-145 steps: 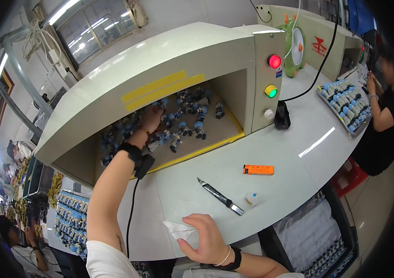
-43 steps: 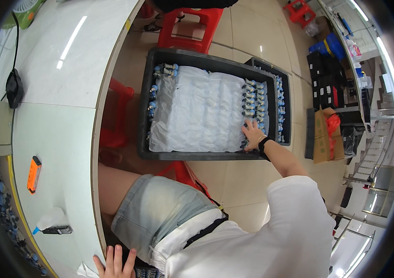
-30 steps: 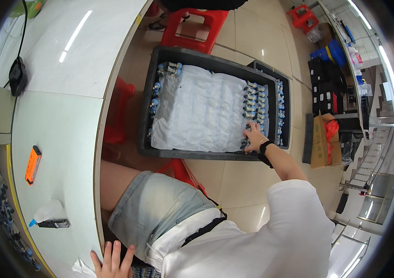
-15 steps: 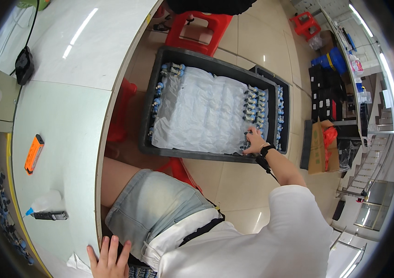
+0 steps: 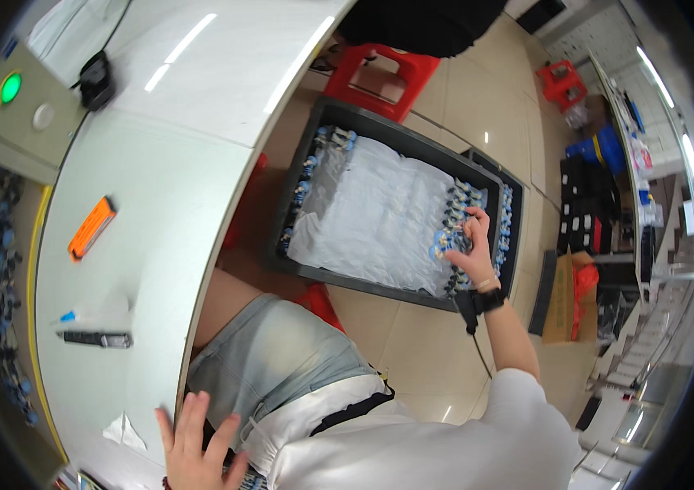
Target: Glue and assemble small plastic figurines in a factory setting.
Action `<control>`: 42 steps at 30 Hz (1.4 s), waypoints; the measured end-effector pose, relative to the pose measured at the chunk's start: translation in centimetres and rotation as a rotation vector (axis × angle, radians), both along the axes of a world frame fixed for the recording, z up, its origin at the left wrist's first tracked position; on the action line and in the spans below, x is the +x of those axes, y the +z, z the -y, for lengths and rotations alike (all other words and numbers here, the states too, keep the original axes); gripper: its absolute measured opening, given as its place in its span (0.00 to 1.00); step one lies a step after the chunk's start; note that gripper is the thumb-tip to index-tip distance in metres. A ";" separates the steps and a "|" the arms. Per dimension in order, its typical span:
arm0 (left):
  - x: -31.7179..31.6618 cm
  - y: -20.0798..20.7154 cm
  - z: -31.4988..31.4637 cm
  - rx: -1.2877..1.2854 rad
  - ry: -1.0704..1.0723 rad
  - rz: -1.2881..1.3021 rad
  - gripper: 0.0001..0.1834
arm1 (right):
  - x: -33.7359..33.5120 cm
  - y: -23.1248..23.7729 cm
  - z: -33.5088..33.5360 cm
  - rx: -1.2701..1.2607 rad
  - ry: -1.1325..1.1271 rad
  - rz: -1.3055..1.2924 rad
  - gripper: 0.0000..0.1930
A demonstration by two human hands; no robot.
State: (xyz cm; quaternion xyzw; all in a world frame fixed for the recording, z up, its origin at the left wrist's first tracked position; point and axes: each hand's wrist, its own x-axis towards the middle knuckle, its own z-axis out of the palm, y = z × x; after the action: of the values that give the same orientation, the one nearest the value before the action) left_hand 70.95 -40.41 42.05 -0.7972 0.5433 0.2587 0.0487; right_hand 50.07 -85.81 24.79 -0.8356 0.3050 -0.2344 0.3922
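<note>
**Blue-headed figurines (image 5: 442, 243), held**

Right hand (image 5: 480, 251), right of centre: pinching them between thumb and fingers, over the black plastic crate (image 5: 375, 288). Left hand (image 5: 197, 449), lower left: fingers spread, gripping nothing, by the worktable (image 5: 159, 188) edge. Handling, I'd judge: light pinch, clear of the neighbouring rows (image 5: 463, 194).

red stool (image 5: 417, 82) on tiled floor (image 5: 396, 343); cardboard box (image 5: 559, 298); blue thing (image 5: 598, 151), perhaps bin.

Your right arm (image 5: 513, 339) is outstretched, the right hand (image 5: 478, 260) curled; your left hand (image 5: 198, 459) has fingers (image 5: 194, 416) spread.
</note>
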 end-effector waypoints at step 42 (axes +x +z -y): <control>-2.2 0.3 -10.4 -1.384 1.323 -1.998 0.18 | 23.5 17.8 -39.4 0.310 1.667 0.646 0.33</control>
State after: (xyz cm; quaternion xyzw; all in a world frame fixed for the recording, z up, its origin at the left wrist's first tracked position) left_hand 68.75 -30.00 42.31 -0.2440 -0.1118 0.3696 -0.8896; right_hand 73.57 -46.37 42.64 -0.6168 -0.4955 -0.0539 0.6092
